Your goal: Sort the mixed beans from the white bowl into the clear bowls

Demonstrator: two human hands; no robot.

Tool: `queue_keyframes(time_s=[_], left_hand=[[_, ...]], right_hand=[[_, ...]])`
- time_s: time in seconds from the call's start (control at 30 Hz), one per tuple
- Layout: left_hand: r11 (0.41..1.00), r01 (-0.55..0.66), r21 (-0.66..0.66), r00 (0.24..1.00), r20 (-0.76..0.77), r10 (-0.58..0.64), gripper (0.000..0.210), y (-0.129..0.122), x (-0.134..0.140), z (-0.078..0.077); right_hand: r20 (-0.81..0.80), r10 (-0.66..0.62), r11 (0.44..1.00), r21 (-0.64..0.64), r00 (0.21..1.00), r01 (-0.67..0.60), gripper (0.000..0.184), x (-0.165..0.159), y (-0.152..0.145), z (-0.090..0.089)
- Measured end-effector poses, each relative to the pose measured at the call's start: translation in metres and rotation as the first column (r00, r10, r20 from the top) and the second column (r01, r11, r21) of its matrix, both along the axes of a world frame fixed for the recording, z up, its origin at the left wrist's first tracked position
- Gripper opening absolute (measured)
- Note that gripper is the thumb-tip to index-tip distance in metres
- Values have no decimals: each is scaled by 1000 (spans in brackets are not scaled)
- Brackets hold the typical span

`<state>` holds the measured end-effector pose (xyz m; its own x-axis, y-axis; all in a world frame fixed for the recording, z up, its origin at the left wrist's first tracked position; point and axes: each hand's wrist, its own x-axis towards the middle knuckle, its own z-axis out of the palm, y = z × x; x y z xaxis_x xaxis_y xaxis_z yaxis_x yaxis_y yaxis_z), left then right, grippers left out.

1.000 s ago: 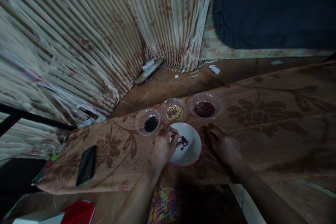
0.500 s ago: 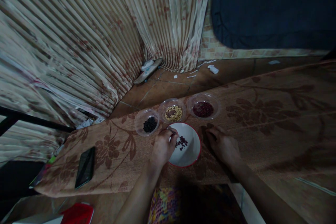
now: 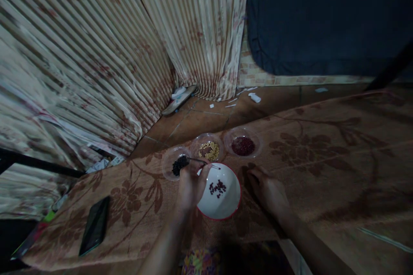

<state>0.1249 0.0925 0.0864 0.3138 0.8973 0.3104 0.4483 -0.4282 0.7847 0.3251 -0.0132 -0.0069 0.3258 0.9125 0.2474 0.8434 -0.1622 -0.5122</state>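
A brown floral mat (image 3: 322, 146) covers the tiled floor below striped curtains (image 3: 97, 51) filling the upper left of the frame. At lower centre, the left hand (image 3: 190, 184) is curled, fingers pinched round thin tweezers (image 3: 201, 162) whose tips reach over the rim of the white bowl (image 3: 226, 206) holding a few dark red beans (image 3: 217, 187). The right hand (image 3: 267, 189) lies palm down on the mat just right of that bowl, fingers loose and holding nothing. Three clear cups sit behind: black beans (image 3: 179, 165), yellow beans (image 3: 209, 151), red beans (image 3: 242, 146). A phone (image 3: 94, 225) lies lower left.

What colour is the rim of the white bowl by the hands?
Red, on the white bowl; the head view shows it.
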Motion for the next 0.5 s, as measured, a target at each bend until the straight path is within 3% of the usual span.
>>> queue_keyframes(time_s=[0.07,0.13,0.3,0.4,0.5], left_hand=[[999,-1,49,1000,29,0,15,13,21,13],[991,81,106,997,4,-82,11,29,47,20],[976,187,116,964,-214,-159,6,58,102,13],[978,174,116,946,-294,-134,4,61,103,6],[980,152,130,965,-235,-119,4,51,77,6]], right_hand=[[-4,-2,1000,13,1000,2,24,0,1,-1],[-6,-4,1000,24,1000,4,24,0,1,-1],[-11,0,999,45,1000,0,23,-2,1,-1],[-22,9,998,55,1000,-8,23,-1,1,-3],[-18,5,999,51,1000,-4,22,0,1,-4]])
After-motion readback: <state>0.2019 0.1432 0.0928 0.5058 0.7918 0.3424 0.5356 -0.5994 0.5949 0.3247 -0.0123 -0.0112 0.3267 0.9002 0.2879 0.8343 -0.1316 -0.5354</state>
